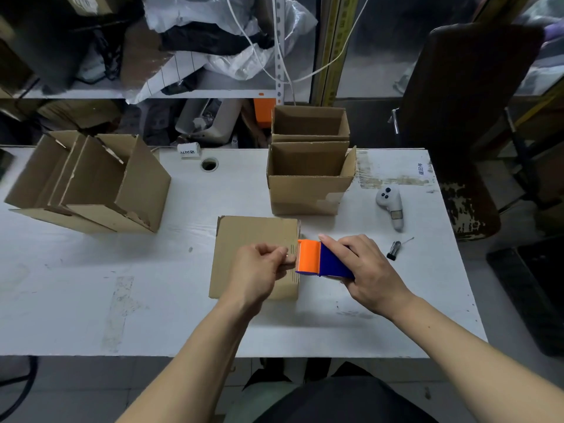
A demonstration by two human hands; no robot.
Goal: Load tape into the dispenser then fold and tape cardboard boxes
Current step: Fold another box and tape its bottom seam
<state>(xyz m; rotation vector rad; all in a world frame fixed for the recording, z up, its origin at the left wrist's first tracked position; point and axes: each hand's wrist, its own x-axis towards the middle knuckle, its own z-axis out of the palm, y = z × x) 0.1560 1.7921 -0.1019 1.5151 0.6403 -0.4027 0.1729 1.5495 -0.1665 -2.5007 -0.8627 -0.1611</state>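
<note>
A closed cardboard box [244,239] lies on the white table [122,270] in front of me. At the box's right edge my right hand [363,270] grips an orange and blue tape dispenser [320,259], its orange end touching the box. My left hand [262,267] rests on the box top, with thumb and fingers pinched on the clear tape end right beside the dispenser's mouth. The tape roll itself is hidden inside the dispenser and under my right hand.
Two open boxes [308,175] stand stacked behind the closed one. Further open boxes [91,184] lean at the left. A white handheld controller [392,206] and a small black clip [393,250] lie at the right. A dark chair [464,117] stands beyond the table's right corner.
</note>
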